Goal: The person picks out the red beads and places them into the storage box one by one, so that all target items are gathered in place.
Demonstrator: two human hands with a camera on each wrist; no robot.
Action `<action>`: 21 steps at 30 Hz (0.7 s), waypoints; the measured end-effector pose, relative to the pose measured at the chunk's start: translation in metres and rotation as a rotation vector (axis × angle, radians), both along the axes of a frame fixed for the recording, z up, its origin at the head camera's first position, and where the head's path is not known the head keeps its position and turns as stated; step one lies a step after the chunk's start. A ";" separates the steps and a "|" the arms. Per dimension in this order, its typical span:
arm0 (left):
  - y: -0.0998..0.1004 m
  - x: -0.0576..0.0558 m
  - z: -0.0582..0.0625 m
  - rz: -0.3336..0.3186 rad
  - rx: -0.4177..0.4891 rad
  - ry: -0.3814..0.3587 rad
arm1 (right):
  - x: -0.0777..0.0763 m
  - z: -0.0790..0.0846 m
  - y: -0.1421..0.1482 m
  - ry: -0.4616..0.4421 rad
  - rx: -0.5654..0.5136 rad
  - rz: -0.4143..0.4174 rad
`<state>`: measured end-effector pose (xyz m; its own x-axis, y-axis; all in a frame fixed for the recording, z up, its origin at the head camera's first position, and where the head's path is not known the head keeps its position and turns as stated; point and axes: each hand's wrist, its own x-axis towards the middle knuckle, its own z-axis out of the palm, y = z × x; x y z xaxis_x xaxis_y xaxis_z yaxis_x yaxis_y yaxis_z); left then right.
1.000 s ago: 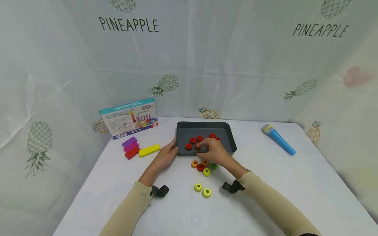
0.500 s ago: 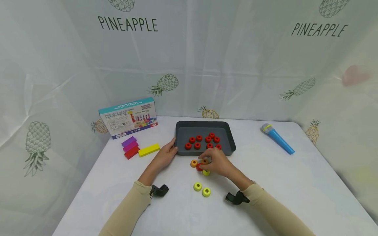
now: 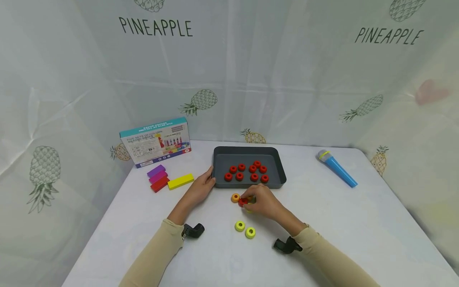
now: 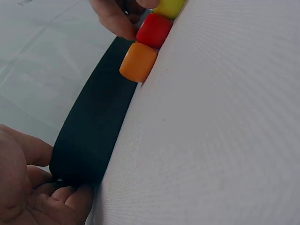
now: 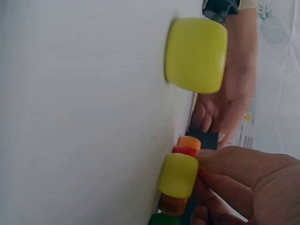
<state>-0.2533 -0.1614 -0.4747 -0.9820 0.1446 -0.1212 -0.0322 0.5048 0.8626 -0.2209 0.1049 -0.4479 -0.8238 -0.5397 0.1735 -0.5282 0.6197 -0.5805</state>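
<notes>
My right hand (image 3: 265, 202) pinches a red bead (image 3: 242, 202) between thumb and fingertips, just in front of the tray. Close around that bead lie an orange bead (image 4: 138, 63), a yellow bead (image 5: 179, 175), a second orange one and a green bead (image 5: 164, 219), partly covered by the hand in the head view. At the near left corner of the dark grey baking tray (image 3: 247, 150), my left hand (image 3: 201, 189) grips the side wall, thumb at the rim and fingers curled below. Several red beads (image 3: 254, 177) sit spread inside the tray.
Two yellow beads (image 3: 240, 226) lie nearer the front. Left of the tray are a yellow block (image 3: 181, 181) and a row of red, pink and purple blocks (image 3: 158, 177). A printed toy box (image 3: 157, 142) stands behind them. A blue toy microphone (image 3: 337, 168) lies at the right.
My right hand has left the tray, where another red bead now lies, and come back to the group in front, taking the red bead there. The left hand stays at the tray.
</notes>
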 end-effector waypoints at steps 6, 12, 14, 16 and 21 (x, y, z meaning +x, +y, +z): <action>0.002 0.000 0.002 -0.002 0.003 -0.002 | 0.001 -0.003 -0.001 0.001 0.000 -0.024; 0.001 0.001 0.001 0.001 -0.002 -0.002 | 0.004 -0.004 -0.006 0.064 0.030 -0.036; 0.001 0.001 0.001 0.002 -0.001 -0.002 | 0.004 -0.004 -0.007 0.081 0.040 -0.038; 0.001 0.001 0.001 0.003 0.000 0.001 | 0.004 -0.004 -0.008 0.096 0.047 -0.034; 0.001 0.001 0.001 -0.003 0.004 0.005 | 0.004 -0.004 -0.007 0.113 0.060 -0.036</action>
<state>-0.2526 -0.1606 -0.4733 -0.9822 0.1482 -0.1153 -0.0258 0.5015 0.8648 -0.2169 0.0976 -0.4516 -0.8199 -0.5224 0.2345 -0.5649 0.6710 -0.4804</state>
